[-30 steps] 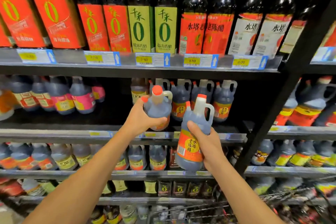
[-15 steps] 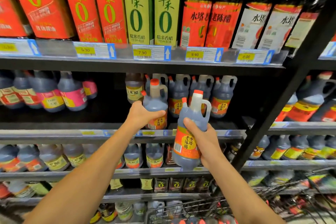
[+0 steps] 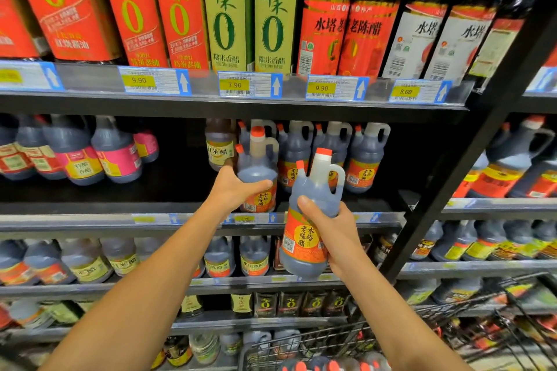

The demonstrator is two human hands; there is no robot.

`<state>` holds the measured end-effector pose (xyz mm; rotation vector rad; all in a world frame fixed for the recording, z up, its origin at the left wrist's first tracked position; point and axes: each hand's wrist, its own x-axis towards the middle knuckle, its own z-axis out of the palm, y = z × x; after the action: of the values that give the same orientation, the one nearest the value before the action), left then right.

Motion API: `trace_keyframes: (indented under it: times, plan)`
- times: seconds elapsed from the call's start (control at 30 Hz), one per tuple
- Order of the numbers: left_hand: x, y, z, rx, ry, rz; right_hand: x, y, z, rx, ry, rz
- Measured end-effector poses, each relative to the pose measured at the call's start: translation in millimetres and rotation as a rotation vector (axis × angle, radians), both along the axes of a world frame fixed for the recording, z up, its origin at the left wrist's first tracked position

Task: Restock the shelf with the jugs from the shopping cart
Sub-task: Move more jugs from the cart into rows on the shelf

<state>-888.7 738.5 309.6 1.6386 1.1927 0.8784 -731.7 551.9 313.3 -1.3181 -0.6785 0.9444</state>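
My left hand grips a dark vinegar jug with an orange cap and orange label, upright at the front edge of the middle shelf, just in front of a row of matching jugs. My right hand holds a second such jug by its body, tilted slightly left, in the air in front of the shelf edge. The wire shopping cart sits at the bottom, with several orange jug caps showing inside.
Tall bottles fill the top shelf above price tags. Pink-labelled jugs stand at the left of the middle shelf, with a dark gap between them and the vinegar row. A black upright post slants on the right. Lower shelves hold more jugs.
My left hand has moved its jug forward and down to the shelf's front edge and brought it upright. The right hand's jug has stayed in front of the shelf, a little closer.
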Motion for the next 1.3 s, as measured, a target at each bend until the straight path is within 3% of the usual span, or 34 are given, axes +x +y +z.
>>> trace_keyframes:
  times: [0.13,0.3,0.5,0.57,0.7,1.07,1.3]
  plan:
    - [-2.8,7.6,-5.8,0.000,0.030,-0.005,-1.3,-3.7,4.9,0.018,-0.093,-0.032]
    - [-15.1,-0.4,-14.5,0.097,0.103,-0.104,-1.6,-7.0,24.6,0.134,-0.406,-0.084]
    - [-58.5,-27.6,-52.5,0.495,0.826,-0.053,10.6,18.7,41.7,0.278,-0.599,-0.138]
    - [-66.7,-25.9,-67.2,0.639,0.945,-0.092,13.8,33.1,40.3,0.278,-0.605,-0.152]
    - [-67.1,-25.3,-76.3,0.805,0.934,-0.021,14.5,54.6,28.6,0.222,-0.612,-0.173]
    - [-64.5,-25.9,-76.4,0.791,0.921,-0.004,17.8,85.1,7.6,-0.110,-0.557,-0.186]
    - [-64.5,-27.1,-76.4,0.784,0.910,0.001,19.1,85.5,4.8,-0.148,-0.541,-0.135]
